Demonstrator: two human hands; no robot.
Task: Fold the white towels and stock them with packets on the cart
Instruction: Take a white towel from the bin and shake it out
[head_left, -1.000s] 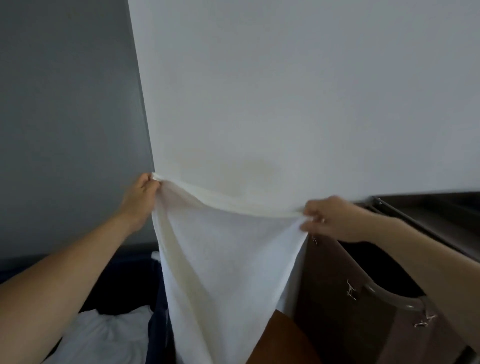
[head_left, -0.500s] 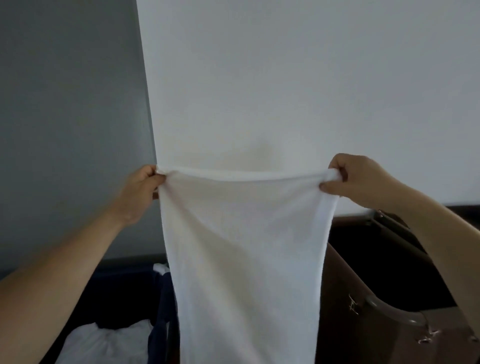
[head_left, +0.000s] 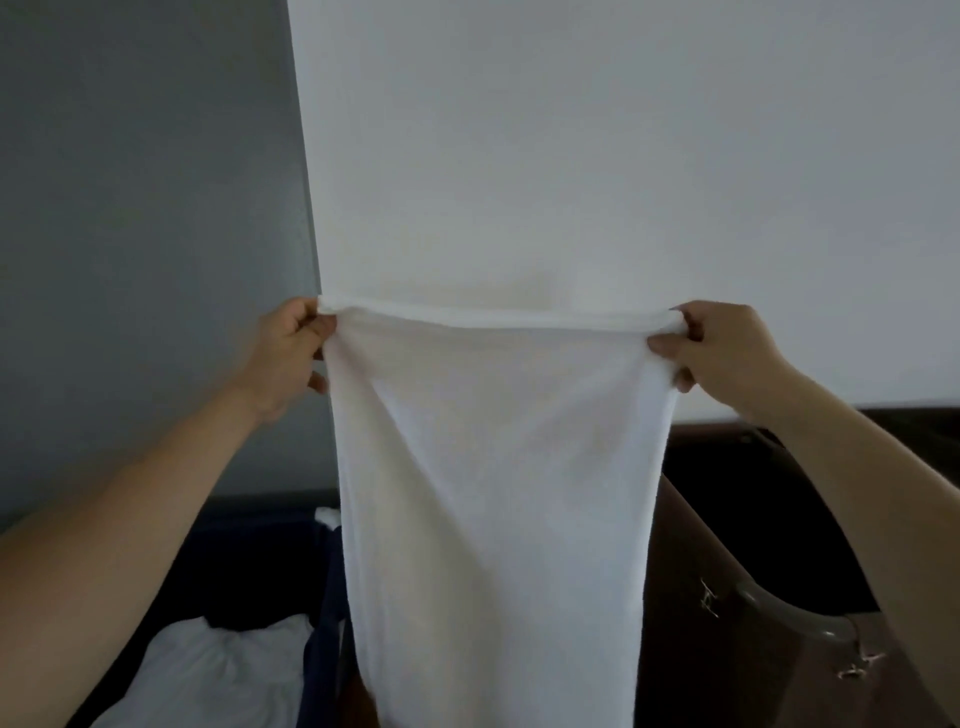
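Holds up, beyond white linen (head_left: 218, 665) in a dark blue bin (head_left: 260, 561) at near left and a brown cart (head_left: 691, 597) at near right, a white towel (head_left: 493, 493) hanging between them, left hand (head_left: 283, 358) and right hand (head_left: 727, 353) each with fingers clamped on a top corner, before the far white wall (head_left: 571, 156).

Looks like a hotel housekeeping area. Shown by a dark brown cart (head_left: 727, 597) with a grey handle (head_left: 795, 613) on the right, and a navy bag (head_left: 322, 639) beside crumpled white linen (head_left: 218, 670) lower left. Also a white towel (head_left: 493, 493) held up before bare white wall (head_left: 571, 156) and grey wall (head_left: 145, 208).
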